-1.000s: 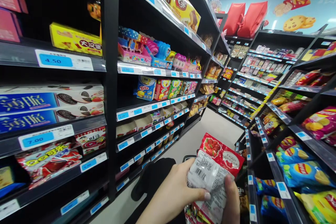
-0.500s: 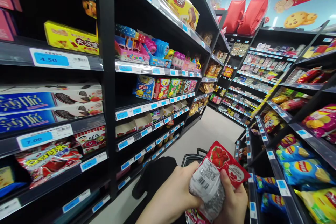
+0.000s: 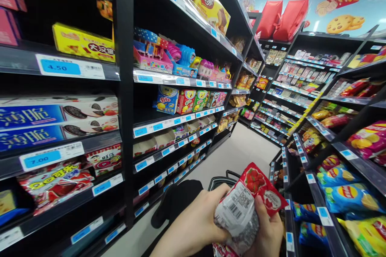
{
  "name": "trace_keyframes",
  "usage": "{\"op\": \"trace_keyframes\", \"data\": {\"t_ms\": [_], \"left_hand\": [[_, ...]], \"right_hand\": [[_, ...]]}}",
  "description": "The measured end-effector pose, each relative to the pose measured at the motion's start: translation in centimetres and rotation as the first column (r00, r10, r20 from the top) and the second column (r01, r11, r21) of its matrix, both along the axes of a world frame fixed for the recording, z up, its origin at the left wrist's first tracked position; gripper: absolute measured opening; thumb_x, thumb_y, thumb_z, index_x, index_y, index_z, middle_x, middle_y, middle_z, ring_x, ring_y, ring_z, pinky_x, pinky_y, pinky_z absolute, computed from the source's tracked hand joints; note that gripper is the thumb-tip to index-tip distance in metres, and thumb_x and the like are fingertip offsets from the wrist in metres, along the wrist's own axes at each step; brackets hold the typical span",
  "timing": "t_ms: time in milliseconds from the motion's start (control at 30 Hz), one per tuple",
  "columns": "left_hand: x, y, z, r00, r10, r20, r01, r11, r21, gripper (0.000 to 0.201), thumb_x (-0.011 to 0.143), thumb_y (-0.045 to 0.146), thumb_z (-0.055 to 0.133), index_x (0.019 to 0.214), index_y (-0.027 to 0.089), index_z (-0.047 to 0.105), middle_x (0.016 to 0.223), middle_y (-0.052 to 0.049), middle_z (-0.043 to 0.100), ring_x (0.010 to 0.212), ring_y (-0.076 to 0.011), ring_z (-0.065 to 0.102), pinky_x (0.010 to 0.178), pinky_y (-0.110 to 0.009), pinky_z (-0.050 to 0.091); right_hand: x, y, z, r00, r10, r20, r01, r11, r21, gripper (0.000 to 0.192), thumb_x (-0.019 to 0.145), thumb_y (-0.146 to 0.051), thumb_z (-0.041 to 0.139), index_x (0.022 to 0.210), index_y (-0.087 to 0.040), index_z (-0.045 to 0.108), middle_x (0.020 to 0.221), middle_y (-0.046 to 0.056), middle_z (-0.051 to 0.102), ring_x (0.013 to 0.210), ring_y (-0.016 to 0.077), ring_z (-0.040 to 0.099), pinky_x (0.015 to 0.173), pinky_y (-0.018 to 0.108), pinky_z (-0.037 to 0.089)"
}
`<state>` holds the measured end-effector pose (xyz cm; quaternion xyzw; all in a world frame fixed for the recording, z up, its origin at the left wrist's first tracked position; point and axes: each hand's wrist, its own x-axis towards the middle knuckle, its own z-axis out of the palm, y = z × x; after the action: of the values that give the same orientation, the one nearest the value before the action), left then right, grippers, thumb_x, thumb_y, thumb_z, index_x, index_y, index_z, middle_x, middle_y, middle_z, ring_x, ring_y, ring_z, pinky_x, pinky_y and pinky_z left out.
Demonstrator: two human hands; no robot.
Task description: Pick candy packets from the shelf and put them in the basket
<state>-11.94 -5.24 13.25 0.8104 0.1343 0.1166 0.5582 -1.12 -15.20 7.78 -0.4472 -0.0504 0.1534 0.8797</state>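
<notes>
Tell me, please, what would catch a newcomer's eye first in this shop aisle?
Probably the red strawberry snack packet at bottom centre, gripped by the left hand and the right hand. Next, the big yellow box on the top left shelf, and the two red bags atop the far shelving.

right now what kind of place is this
Most likely a convenience store snack aisle: black shelves with blue price tags, chip bags on the right, and both hands holding a red strawberry snack packet.

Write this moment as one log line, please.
left hand: holds snack packet | right hand: holds same packet | left: shelf
</notes>
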Motion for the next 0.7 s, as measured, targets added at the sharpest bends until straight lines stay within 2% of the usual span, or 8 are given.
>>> {"op": "trace_keyframes", "data": {"t_ms": [67,200,300,467,600,700], "left_hand": [[0.0,0.1,-0.1,0.998,-0.029,0.053,0.034,0.995,-0.093,0.044,0.052,0.009,0.073,0.093,0.02,0.061,0.075,0.009,0.061,0.065,-0.0107,0.049,0.051,-0.017,0.033],[0.5,0.0,-0.3,0.99,-0.015,0.141,0.049,0.969,-0.242,0.054,0.051,0.002,0.073,0.101,0.019,0.063,0.077,0.009,0.064,0.065,-0.0092,0.049,0.057,-0.016,0.037],[1.0,-0.2,-0.7,0.982,-0.004,0.186,0.057,0.958,-0.28,0.046,0.051,0.002,0.074,0.094,0.017,0.069,0.076,0.007,0.065,0.068,-0.0103,0.051,0.062,-0.017,0.038],[1.7,-0.4,-1.5,0.986,0.012,0.169,0.047,0.94,-0.339,0.022,0.052,0.004,0.073,0.073,0.012,0.069,0.065,0.005,0.058,0.063,-0.01,0.047,0.054,-0.017,0.034],[2.2,-0.7,-2.0,0.973,0.016,0.23,0.093,0.885,-0.456,0.021,0.057,0.002,0.067,0.075,0.012,0.069,0.064,0.003,0.061,0.059,-0.0098,0.05,0.055,-0.018,0.038],[2.7,-1.0,-2.1,0.952,0.155,0.264,0.012,0.842,-0.539,0.014,0.057,0.007,0.071,0.07,0.011,0.068,0.063,0.001,0.064,0.058,-0.0104,0.053,0.056,-0.019,0.04]], "right_hand": [[-0.4,0.2,0.3,0.999,0.0,-0.036,0.003,0.998,0.068,0.067,0.071,-0.037,0.077,0.129,-0.016,0.05,0.078,0.004,0.074,0.068,0.0245,0.071,0.062,0.033,0.058],[0.1,-0.1,-0.2,0.997,-0.041,-0.06,0.049,0.987,0.153,0.065,0.075,-0.037,0.075,0.132,-0.024,0.048,0.084,0.001,0.075,0.07,0.0206,0.071,0.06,0.029,0.059],[1.3,-0.7,-1.3,0.996,-0.021,-0.087,0.037,0.982,0.184,0.065,0.074,-0.039,0.074,0.132,-0.027,0.047,0.086,-0.001,0.075,0.072,0.0212,0.071,0.062,0.032,0.059],[3.1,-1.6,-3.1,0.997,0.05,-0.055,-0.039,0.981,0.188,0.067,0.078,-0.042,0.07,0.136,-0.027,0.043,0.093,0.003,0.074,0.078,0.0262,0.071,0.068,0.041,0.059],[3.8,-1.6,-3.9,0.995,0.062,-0.074,-0.048,0.982,0.182,0.063,0.079,-0.042,0.069,0.134,-0.024,0.047,0.098,0.007,0.073,0.084,0.0284,0.07,0.071,0.044,0.058],[3.6,-1.4,-3.5,0.982,0.078,-0.17,-0.034,0.969,0.245,0.056,0.076,-0.044,0.07,0.126,-0.026,0.056,0.103,0.007,0.072,0.088,0.0283,0.069,0.073,0.044,0.058]]}}
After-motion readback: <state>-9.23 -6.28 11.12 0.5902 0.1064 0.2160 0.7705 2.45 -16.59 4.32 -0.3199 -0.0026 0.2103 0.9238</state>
